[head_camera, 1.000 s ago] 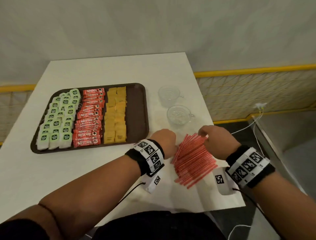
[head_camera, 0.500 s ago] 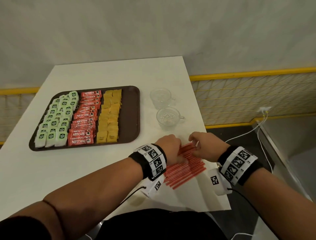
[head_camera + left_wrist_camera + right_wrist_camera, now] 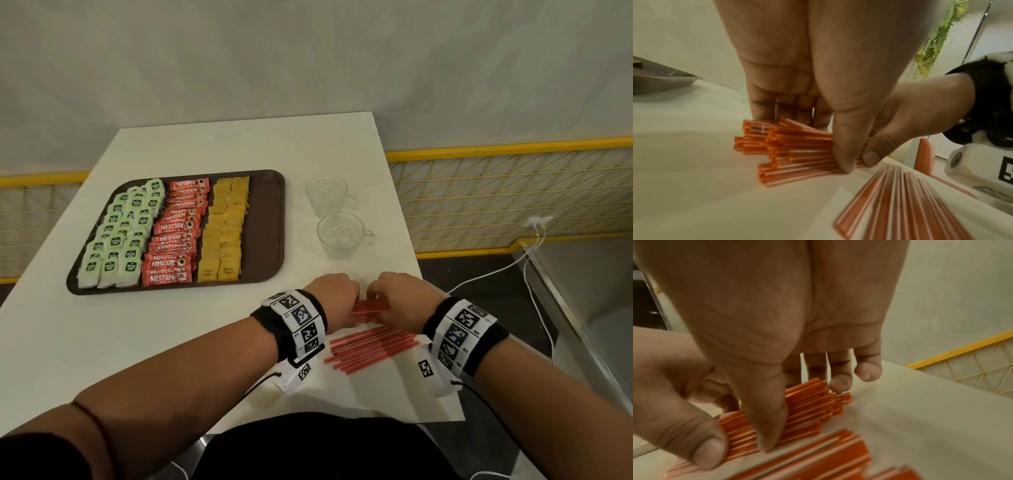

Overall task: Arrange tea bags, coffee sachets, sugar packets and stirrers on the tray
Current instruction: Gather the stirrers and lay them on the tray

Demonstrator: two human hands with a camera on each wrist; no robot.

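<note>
Nearest you, a loose fan of red stirrers (image 3: 371,346) lies flat on the white tabletop (image 3: 144,329), left behind between your wrists, presumably for a later handful. Just beyond it, both hands work a second bundle of stirrers (image 3: 370,306) that rests on the tabletop. Your left hand (image 3: 334,298) arches over its left part, fingers curled down behind the sticks and thumb pressed on the near side, so its grip closes round the bundle. Your right hand (image 3: 397,296) mirrors it from the other side, thumb in front and fingertips behind, pinching the same sticks. The two thumbs almost meet, which looks like squaring the ends before a lift, though the stick ends still sit uneven in the wrist views. Both wrists are low and bent forward, palms down. Farther off, two glass cups (image 3: 337,234) stand near the right edge. Farthest left, the brown tray (image 3: 265,222) holds tea bags (image 3: 118,236), coffee sachets (image 3: 174,236) and sugar packets (image 3: 224,233) in three neat columns, with a bare strip along its right side, likely kept for the stirrers.
</note>
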